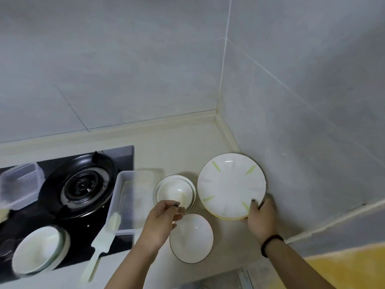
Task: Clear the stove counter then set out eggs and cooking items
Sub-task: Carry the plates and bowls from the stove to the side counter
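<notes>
**Q:** Nearest the camera?

**A:** Two bare forearms reaching forward over a pale counter [183,142]. Left hand [161,219] with fingers curled onto the near rim of stacked small bowls [175,191]. Right hand [261,219], dark band at the wrist, thumb on top and fingers under the near edge of a plate stack [231,185], gripping it.

**Q:** Where exactly?

**A:** Plate stack white with green streaks, tucked into the corner, close against the right wall. Small bowls just left of it. Another white bowl [191,237] nearer, between the two wrists.

**Q:** And the stove?

**A:** Black gas hob [83,184] on the left. Clear tray [129,197] overlapping its right edge. Pale spatula [102,240] lying across the tray's near corner. White bowl [39,249] on the hob's near left. Clear plastic box [20,184] at far left, blurred.

**Q:** Progress?

**A:** Early, by the look of it. Clearing only under way: dishes gripped but seemingly not yet lifted, hob clutter untouched. No eggs, no pan, no cooking items anywhere in view. Whole second half apparently left to do.
</notes>
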